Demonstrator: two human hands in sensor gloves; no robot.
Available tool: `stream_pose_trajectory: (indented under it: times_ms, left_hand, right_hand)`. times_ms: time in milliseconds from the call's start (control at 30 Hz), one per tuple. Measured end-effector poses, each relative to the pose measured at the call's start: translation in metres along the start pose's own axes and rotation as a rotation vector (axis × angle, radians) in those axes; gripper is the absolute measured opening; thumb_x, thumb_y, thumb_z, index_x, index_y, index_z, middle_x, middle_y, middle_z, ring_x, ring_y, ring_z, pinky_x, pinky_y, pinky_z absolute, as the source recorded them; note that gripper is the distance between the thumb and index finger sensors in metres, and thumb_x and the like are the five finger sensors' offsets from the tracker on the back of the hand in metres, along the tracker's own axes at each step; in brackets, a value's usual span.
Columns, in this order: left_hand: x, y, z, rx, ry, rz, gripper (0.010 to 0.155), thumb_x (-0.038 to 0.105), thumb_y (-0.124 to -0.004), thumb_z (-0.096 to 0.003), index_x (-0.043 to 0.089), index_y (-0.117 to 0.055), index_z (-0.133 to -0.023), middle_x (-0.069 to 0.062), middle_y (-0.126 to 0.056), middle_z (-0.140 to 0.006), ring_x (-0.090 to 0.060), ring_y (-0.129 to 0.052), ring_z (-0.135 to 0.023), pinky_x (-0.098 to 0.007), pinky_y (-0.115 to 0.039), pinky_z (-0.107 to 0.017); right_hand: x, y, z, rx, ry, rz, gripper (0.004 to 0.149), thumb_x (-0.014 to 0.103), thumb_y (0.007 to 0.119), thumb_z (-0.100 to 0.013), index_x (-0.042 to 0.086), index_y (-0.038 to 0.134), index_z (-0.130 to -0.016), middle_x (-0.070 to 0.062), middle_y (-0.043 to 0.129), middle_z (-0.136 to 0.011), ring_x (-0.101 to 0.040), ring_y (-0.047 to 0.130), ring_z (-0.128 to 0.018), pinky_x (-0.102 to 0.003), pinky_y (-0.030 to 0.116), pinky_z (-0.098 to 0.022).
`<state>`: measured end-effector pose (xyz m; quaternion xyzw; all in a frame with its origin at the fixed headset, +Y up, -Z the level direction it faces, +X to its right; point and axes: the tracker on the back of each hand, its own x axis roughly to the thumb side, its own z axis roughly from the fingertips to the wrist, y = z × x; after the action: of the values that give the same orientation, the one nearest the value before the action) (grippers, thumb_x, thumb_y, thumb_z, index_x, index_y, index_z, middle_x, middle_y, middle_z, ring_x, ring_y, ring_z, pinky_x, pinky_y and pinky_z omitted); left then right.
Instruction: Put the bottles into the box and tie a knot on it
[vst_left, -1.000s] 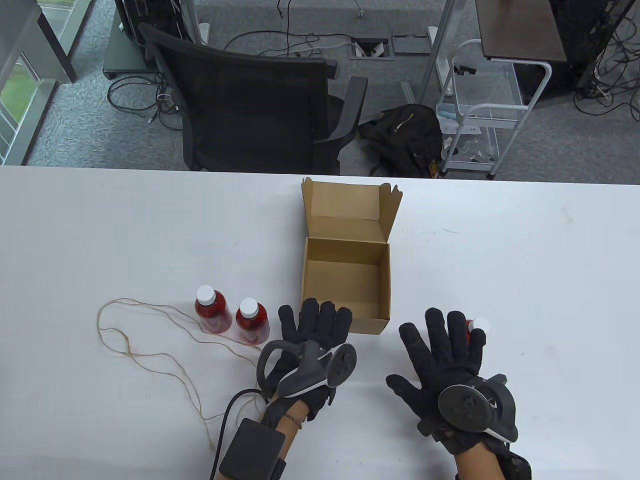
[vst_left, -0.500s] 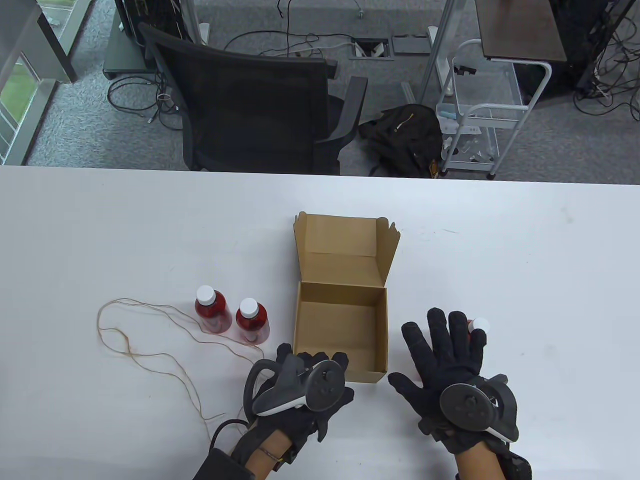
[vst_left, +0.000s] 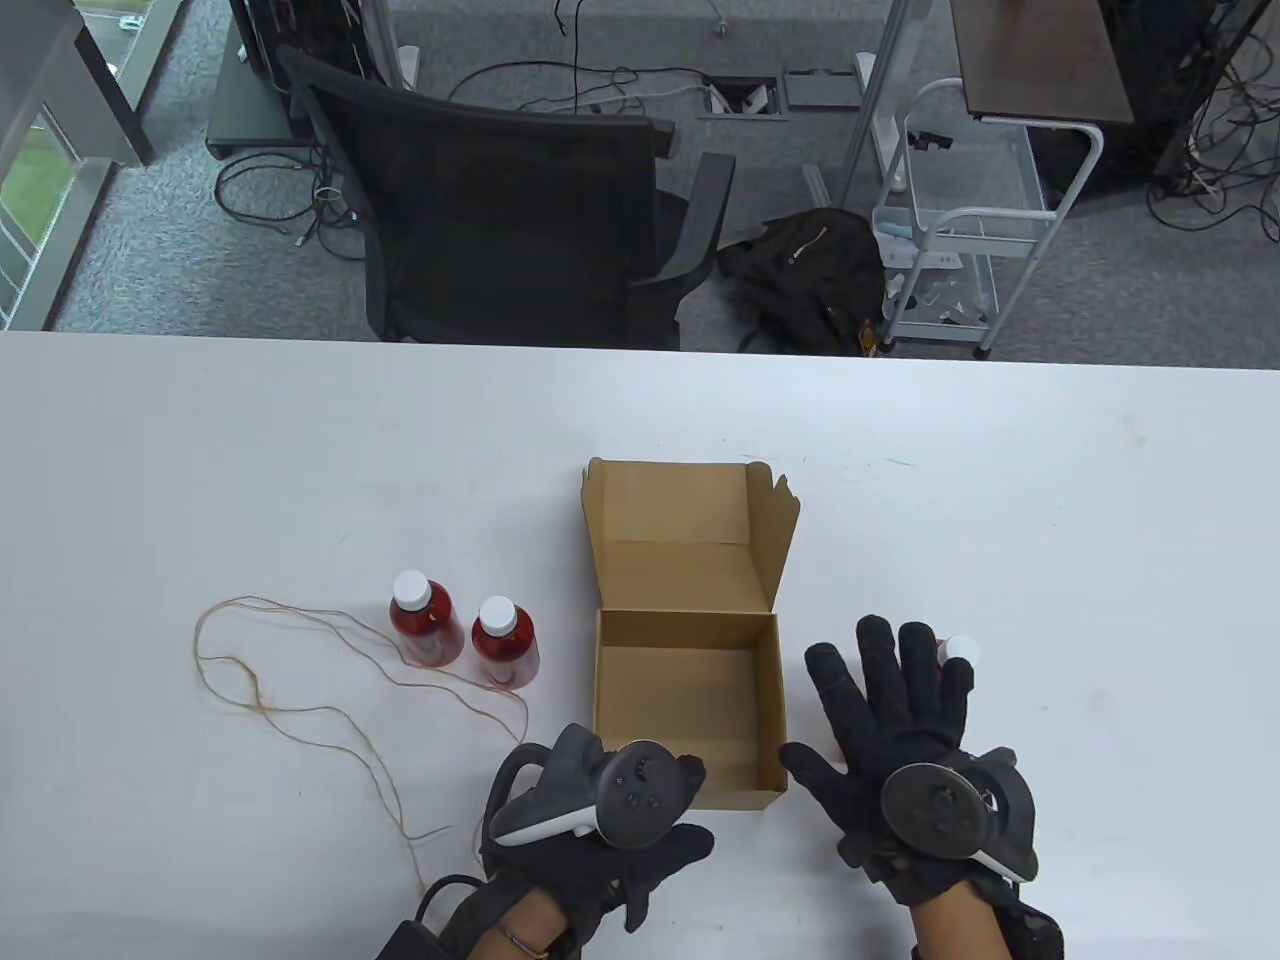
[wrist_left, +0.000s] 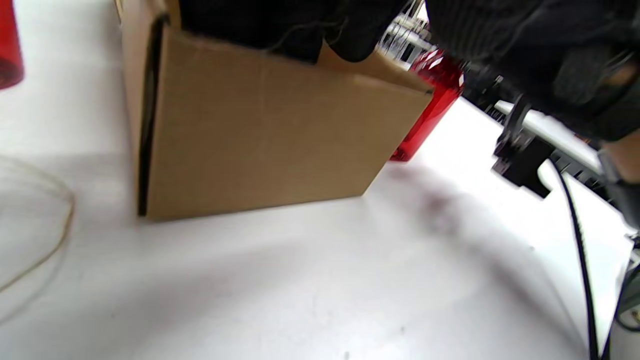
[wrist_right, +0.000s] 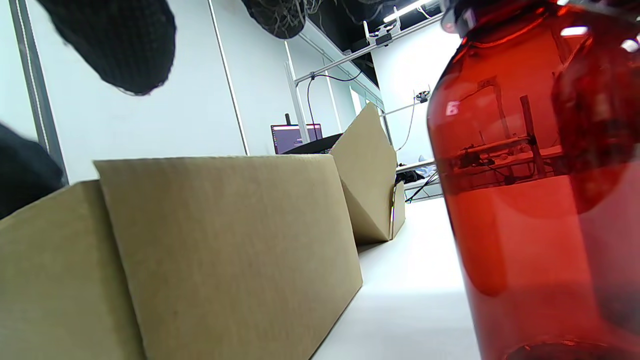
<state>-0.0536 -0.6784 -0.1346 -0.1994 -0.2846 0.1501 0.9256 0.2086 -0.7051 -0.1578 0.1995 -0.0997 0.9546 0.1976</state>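
Observation:
An open cardboard box (vst_left: 685, 630) stands near the table's front edge, its lid tilted back. My left hand (vst_left: 672, 812) has its fingers (wrist_left: 280, 25) hooked over the box's near wall (wrist_left: 260, 130). Left of the box stand two red bottles with white caps (vst_left: 425, 620) (vst_left: 505, 645), beside a loose loop of brown string (vst_left: 300, 680). My right hand (vst_left: 890, 690) is spread flat, right of the box (wrist_right: 225, 240), over a third red bottle (vst_left: 960, 650) (wrist_right: 515, 210) (wrist_left: 430, 100), which it mostly hides.
The white table (vst_left: 1050, 500) stretches wide on both sides. Behind its far edge are a black office chair (vst_left: 500, 220), a dark bag on the floor (vst_left: 810, 270) and a white wire cart (vst_left: 960, 230).
My left hand curled over the box's near wall and dragged the box toward me. The right hand, the bottles and the string stayed put.

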Motion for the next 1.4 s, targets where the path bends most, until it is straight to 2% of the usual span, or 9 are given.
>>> stream_pose_trajectory:
  times_ms: [67, 167, 267, 400, 500, 567, 800, 1100, 1400]
  left_hand:
    - [-0.001, 0.015, 0.011, 0.101, -0.029, 0.02, 0.079, 0.06, -0.072, -0.0543, 0.016, -0.056, -0.118, -0.025, -0.072, -0.117, -0.053, -0.078, -0.099, -0.076, -0.045, -0.071]
    - [-0.015, 0.048, 0.037, 0.388, -0.069, 0.107, 0.079, 0.06, -0.076, -0.053, 0.017, -0.058, -0.118, -0.023, -0.073, -0.116, -0.052, -0.078, -0.1, -0.074, -0.048, -0.072]
    - [-0.05, 0.073, 0.064, 0.708, -0.053, 0.205, 0.08, 0.058, -0.079, -0.0514, 0.018, -0.057, -0.117, -0.021, -0.072, -0.117, -0.05, -0.077, -0.101, -0.072, -0.051, -0.073]
    - [-0.11, 0.075, 0.082, 0.974, 0.031, 0.368, 0.088, 0.055, -0.084, -0.0499, 0.02, -0.044, -0.12, -0.021, -0.055, -0.124, -0.05, -0.061, -0.11, -0.073, -0.047, -0.074]
    - [-0.155, 0.063, 0.08, 1.022, 0.17, 0.422, 0.098, 0.055, -0.084, -0.0495, 0.018, -0.028, -0.12, -0.023, -0.04, -0.127, -0.053, -0.046, -0.113, -0.072, -0.041, -0.074]
    - [-0.181, 0.05, 0.075, 0.99, 0.246, 0.522, 0.104, 0.056, -0.085, -0.0491, 0.016, -0.019, -0.119, -0.025, -0.029, -0.127, -0.056, -0.039, -0.113, -0.073, -0.039, -0.074]
    - [-0.236, 0.007, 0.045, 0.85, 0.406, 0.707, 0.108, 0.056, -0.088, -0.0463, 0.013, -0.021, -0.119, -0.025, -0.031, -0.126, -0.056, -0.041, -0.112, -0.072, -0.04, -0.073]
    - [-0.247, -0.012, 0.024, 0.782, 0.515, 0.719, 0.102, 0.047, -0.095, -0.044, 0.016, -0.031, -0.117, -0.022, -0.048, -0.123, -0.054, -0.056, -0.11, -0.075, -0.046, -0.072]
    - [-0.244, -0.002, 0.038, 0.835, 0.529, 0.612, 0.099, 0.041, -0.098, -0.0432, 0.014, -0.036, -0.116, -0.021, -0.059, -0.119, -0.051, -0.071, -0.104, -0.069, -0.059, -0.071]
  right_hand:
    - [0.0, 0.0, 0.0, -0.001, 0.001, -0.001, 0.085, 0.059, 0.075, -0.049, 0.021, 0.037, -0.115, -0.021, 0.014, -0.117, -0.049, 0.002, -0.099, -0.075, 0.003, -0.059]
    - [-0.001, -0.001, 0.0, -0.003, 0.002, -0.004, 0.085, 0.059, 0.075, -0.049, 0.021, 0.037, -0.115, -0.021, 0.014, -0.117, -0.049, 0.002, -0.099, -0.075, 0.003, -0.059]
    - [-0.001, -0.001, 0.0, -0.003, 0.0, -0.004, 0.085, 0.059, 0.075, -0.049, 0.021, 0.038, -0.115, -0.021, 0.014, -0.117, -0.049, 0.002, -0.099, -0.075, 0.003, -0.059]
    - [-0.001, -0.002, 0.0, -0.006, -0.004, -0.002, 0.085, 0.059, 0.076, -0.049, 0.021, 0.038, -0.115, -0.021, 0.015, -0.117, -0.049, 0.002, -0.099, -0.075, 0.003, -0.059]
    - [-0.001, -0.002, 0.0, -0.012, -0.008, -0.003, 0.085, 0.059, 0.076, -0.049, 0.021, 0.038, -0.115, -0.021, 0.014, -0.117, -0.049, 0.002, -0.099, -0.075, 0.003, -0.059]
    - [-0.001, -0.002, 0.0, -0.015, -0.011, 0.0, 0.085, 0.059, 0.075, -0.049, 0.021, 0.038, -0.115, -0.021, 0.015, -0.117, -0.049, 0.002, -0.099, -0.075, 0.003, -0.059]
    - [-0.002, -0.001, 0.001, -0.011, -0.004, -0.001, 0.085, 0.059, 0.076, -0.049, 0.021, 0.038, -0.115, -0.021, 0.015, -0.117, -0.049, 0.002, -0.099, -0.075, 0.003, -0.059]
    - [-0.004, -0.002, 0.0, -0.02, 0.007, -0.01, 0.084, 0.058, 0.076, -0.049, 0.021, 0.038, -0.115, -0.021, 0.015, -0.117, -0.049, 0.002, -0.099, -0.075, 0.003, -0.059]
    - [-0.004, -0.002, 0.001, -0.021, 0.006, -0.019, 0.085, 0.058, 0.076, -0.049, 0.021, 0.038, -0.115, -0.021, 0.015, -0.117, -0.049, 0.002, -0.099, -0.075, 0.003, -0.059]
